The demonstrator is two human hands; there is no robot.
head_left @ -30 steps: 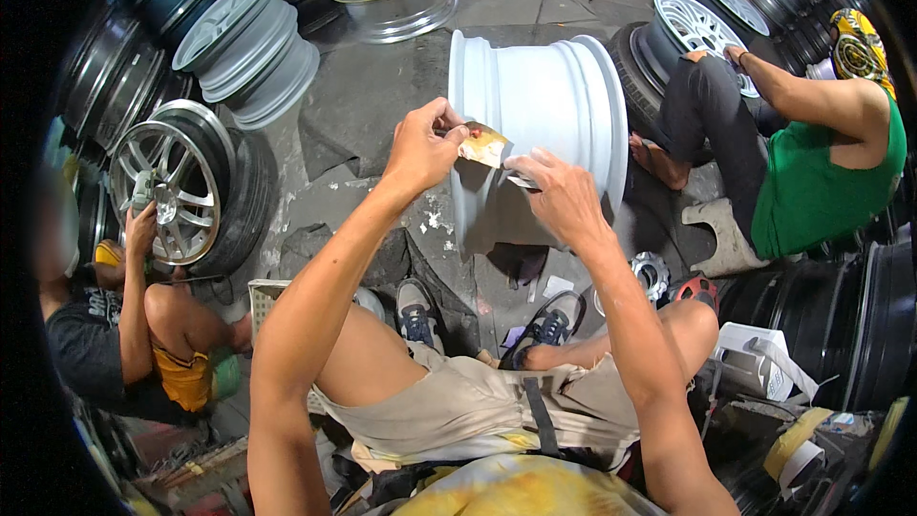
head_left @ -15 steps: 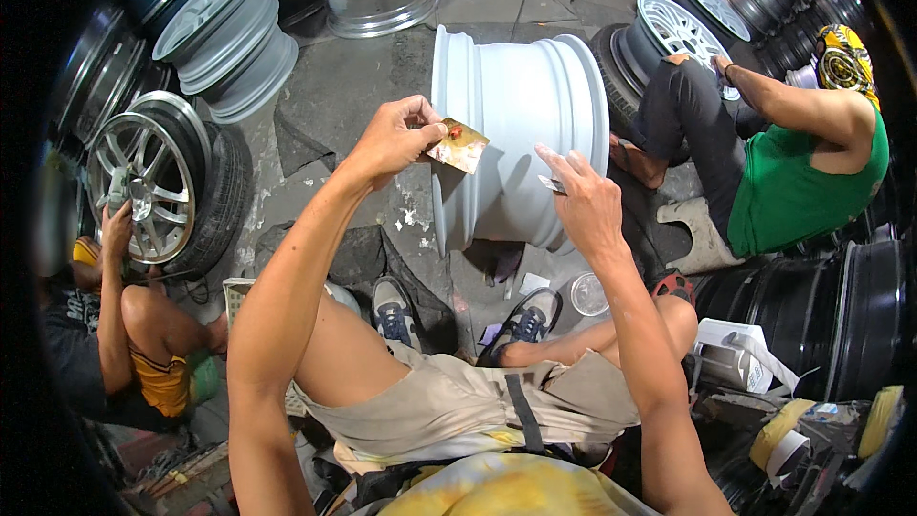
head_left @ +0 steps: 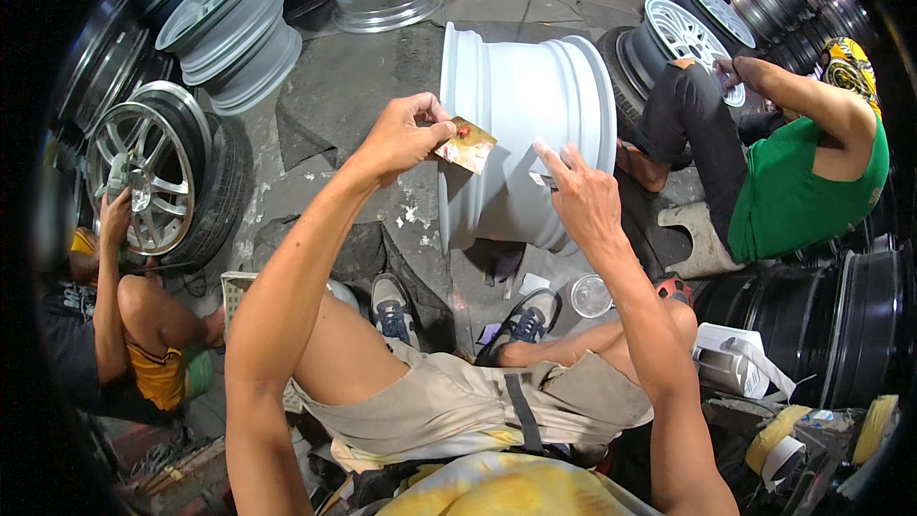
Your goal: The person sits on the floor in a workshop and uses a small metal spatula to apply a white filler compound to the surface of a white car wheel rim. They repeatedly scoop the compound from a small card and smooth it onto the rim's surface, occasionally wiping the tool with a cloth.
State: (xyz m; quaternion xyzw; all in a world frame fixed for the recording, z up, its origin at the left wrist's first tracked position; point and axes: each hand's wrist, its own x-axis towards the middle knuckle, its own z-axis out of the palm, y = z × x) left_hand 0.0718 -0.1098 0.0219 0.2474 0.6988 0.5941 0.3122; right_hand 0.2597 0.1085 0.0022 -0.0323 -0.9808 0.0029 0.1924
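Observation:
A pale grey wheel rim (head_left: 521, 124) stands on its edge on the floor in front of me. My left hand (head_left: 401, 139) pinches a small card-like scrap (head_left: 466, 145) smeared with putty and a red blob, held against the rim's left lip. My right hand (head_left: 583, 196) rests on the rim's barrel with fingers spread, a small flat metal blade (head_left: 543, 180) tucked under its fingertips. My legs and sneakers (head_left: 521, 320) stretch toward the rim's base.
A person in a green top (head_left: 798, 182) sits at right working on a white spoked wheel (head_left: 683, 33). Another person (head_left: 115, 306) at left handles a tyred alloy wheel (head_left: 153, 172). Stacked rims (head_left: 224, 29) line the back. Tape rolls (head_left: 778, 449) and a small round tin (head_left: 590, 294) lie near my right leg.
My hands have drawn apart: the left keeps the scrap at the rim's left lip while the right slid down and right across the barrel. The view shifted slightly.

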